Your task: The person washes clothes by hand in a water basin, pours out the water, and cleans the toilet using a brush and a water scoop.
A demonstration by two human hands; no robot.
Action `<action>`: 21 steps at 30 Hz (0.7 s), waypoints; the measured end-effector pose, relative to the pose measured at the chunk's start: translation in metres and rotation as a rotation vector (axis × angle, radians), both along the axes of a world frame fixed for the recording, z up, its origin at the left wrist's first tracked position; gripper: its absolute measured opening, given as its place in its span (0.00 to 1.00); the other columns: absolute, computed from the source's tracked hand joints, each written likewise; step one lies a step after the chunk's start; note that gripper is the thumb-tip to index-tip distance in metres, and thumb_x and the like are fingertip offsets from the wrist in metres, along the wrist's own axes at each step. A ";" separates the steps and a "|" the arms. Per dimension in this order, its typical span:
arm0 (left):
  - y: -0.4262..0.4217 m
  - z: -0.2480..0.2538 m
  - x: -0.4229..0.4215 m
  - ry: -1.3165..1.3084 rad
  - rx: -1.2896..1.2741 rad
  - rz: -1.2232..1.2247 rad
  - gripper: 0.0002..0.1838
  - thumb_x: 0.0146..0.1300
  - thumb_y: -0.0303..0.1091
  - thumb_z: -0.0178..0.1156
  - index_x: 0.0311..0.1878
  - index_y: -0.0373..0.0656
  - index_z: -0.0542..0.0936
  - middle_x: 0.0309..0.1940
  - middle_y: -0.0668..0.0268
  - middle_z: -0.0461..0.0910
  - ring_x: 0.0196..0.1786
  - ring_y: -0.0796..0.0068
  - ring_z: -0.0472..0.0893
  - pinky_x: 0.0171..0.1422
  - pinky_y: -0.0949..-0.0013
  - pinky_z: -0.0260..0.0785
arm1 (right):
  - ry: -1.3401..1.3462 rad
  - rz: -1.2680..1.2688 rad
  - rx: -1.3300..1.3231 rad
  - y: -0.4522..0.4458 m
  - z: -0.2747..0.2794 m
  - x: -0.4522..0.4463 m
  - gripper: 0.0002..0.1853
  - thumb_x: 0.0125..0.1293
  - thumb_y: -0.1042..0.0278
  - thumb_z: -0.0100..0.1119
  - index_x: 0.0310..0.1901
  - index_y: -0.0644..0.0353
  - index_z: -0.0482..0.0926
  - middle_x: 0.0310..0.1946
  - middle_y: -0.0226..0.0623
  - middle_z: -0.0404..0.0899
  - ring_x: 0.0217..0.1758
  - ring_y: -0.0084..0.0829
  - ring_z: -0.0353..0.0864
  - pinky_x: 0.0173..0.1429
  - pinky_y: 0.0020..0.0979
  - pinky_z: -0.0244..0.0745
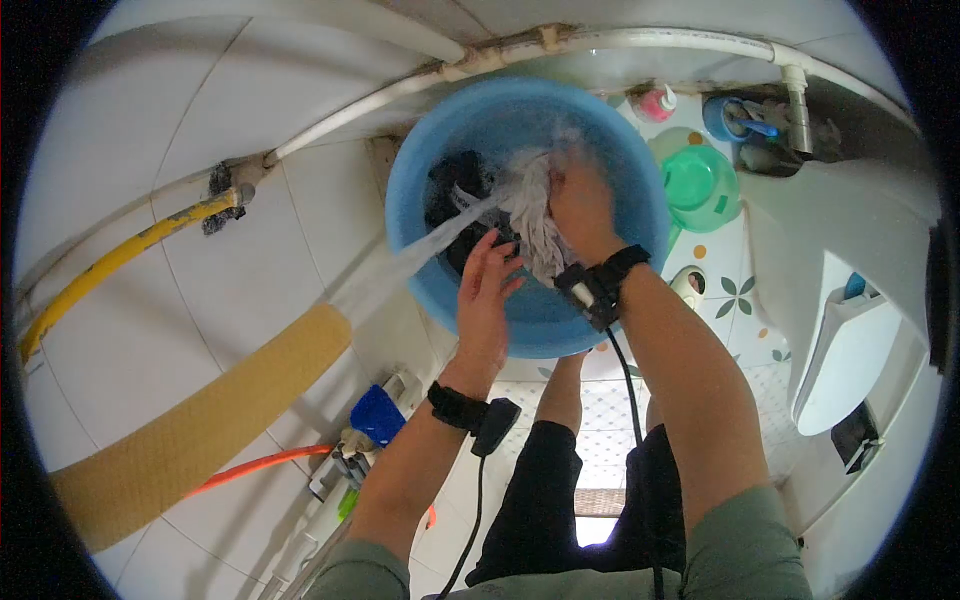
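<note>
A large blue basin [402, 190] holds water and wet laundry. My right hand [583, 205], slightly blurred, grips a twisted light-grey cloth [540, 225] inside it. My left hand [484, 300] is over the basin's near left side with its fingers apart, holding nothing, close to the dark cloth [455, 205]. From the lower left, a thick yellowish hose [215, 420] sends a stream of water [420, 255] onto the light-grey cloth, where it splashes. Both wrists wear black straps with cabled devices.
A green dipper [700, 185] and a pink bottle [657, 103] are on the tiled floor right of the basin. Farther right is a white toilet [845, 340]. A white pipe [640, 40] runs along the wall; a yellow tube [130, 250] is at left.
</note>
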State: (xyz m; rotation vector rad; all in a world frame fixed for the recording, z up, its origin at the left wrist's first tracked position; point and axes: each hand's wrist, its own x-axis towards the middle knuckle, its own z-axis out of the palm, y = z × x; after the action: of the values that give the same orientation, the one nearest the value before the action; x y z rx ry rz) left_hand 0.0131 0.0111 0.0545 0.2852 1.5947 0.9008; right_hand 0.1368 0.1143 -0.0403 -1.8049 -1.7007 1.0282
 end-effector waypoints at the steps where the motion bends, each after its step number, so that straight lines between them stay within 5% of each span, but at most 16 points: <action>1: -0.005 0.004 0.002 0.068 -0.001 0.008 0.29 0.73 0.51 0.51 0.70 0.46 0.65 0.66 0.63 0.68 0.66 0.64 0.69 0.69 0.58 0.60 | -0.029 -0.109 0.023 -0.001 -0.001 -0.003 0.19 0.65 0.70 0.54 0.59 0.56 0.72 0.51 0.54 0.76 0.54 0.56 0.76 0.57 0.51 0.71; 6: -0.029 -0.022 0.009 -0.089 -0.162 0.100 0.33 0.71 0.55 0.52 0.73 0.49 0.61 0.66 0.62 0.67 0.68 0.59 0.67 0.72 0.52 0.55 | -0.258 0.428 0.297 -0.029 0.014 0.009 0.27 0.62 0.67 0.58 0.65 0.58 0.68 0.57 0.53 0.72 0.57 0.61 0.73 0.63 0.51 0.68; 8: -0.029 -0.027 0.012 -0.250 -0.167 0.122 0.35 0.70 0.58 0.53 0.73 0.49 0.60 0.66 0.61 0.67 0.68 0.58 0.66 0.73 0.50 0.54 | -0.163 0.267 0.098 -0.028 0.001 0.005 0.29 0.61 0.68 0.59 0.65 0.59 0.68 0.60 0.54 0.71 0.58 0.60 0.73 0.64 0.50 0.68; 10: -0.021 -0.034 0.012 -0.546 -0.159 0.153 0.37 0.68 0.61 0.53 0.73 0.49 0.60 0.68 0.60 0.65 0.69 0.56 0.66 0.75 0.47 0.53 | 0.120 -0.168 -0.379 -0.018 0.013 -0.012 0.29 0.58 0.71 0.59 0.64 0.59 0.69 0.61 0.56 0.69 0.62 0.57 0.71 0.64 0.47 0.68; 13: -0.001 -0.042 0.010 -0.778 -0.092 0.323 0.40 0.67 0.66 0.49 0.73 0.48 0.60 0.71 0.58 0.62 0.71 0.53 0.64 0.77 0.48 0.51 | 0.436 -0.250 -0.331 -0.039 0.037 -0.025 0.28 0.58 0.72 0.54 0.64 0.57 0.70 0.59 0.56 0.73 0.59 0.58 0.75 0.66 0.45 0.68; 18: 0.027 -0.031 -0.015 -0.928 0.072 0.263 0.31 0.72 0.56 0.46 0.70 0.46 0.64 0.66 0.56 0.69 0.66 0.58 0.70 0.71 0.54 0.63 | 0.562 0.188 -0.395 -0.080 0.126 -0.003 0.24 0.62 0.66 0.54 0.60 0.63 0.70 0.53 0.59 0.76 0.58 0.57 0.75 0.63 0.44 0.69; 21: 0.014 -0.020 -0.013 -0.886 0.159 0.158 0.28 0.74 0.51 0.45 0.70 0.45 0.64 0.67 0.60 0.69 0.67 0.60 0.70 0.71 0.57 0.64 | 0.432 0.114 -0.173 -0.078 0.114 -0.014 0.23 0.63 0.62 0.56 0.58 0.63 0.72 0.47 0.55 0.78 0.53 0.54 0.78 0.58 0.46 0.73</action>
State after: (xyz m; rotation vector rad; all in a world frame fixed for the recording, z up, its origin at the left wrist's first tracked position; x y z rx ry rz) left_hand 0.0001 0.0248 0.0346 -0.1338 0.7312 1.0750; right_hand 0.1225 0.0361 0.0736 -1.4539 -1.4943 1.5269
